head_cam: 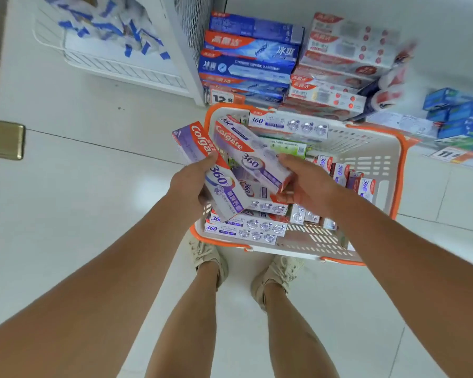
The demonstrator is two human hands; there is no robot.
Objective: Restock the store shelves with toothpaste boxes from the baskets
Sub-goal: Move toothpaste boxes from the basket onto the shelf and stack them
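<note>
Two long purple-and-white Colgate 360 toothpaste boxes are lifted above the white plastic shopping basket with orange rim and handles (399, 170). The left hand (191, 184) has its fingers curled round one box (210, 170), which slants out past the basket's left edge. The right hand (309, 184) pinches the near end of the other box (251, 156), tilted over the basket's middle. More purple 360 boxes (246, 227) lie stacked in the basket, on the pale tiled floor (79, 186) just beyond the person's beige shoes (210, 257). Farther off, blue toothpaste cartons (249, 58) and white-and-red cartons (344, 50) fill a low white shelf (200, 96).
</note>
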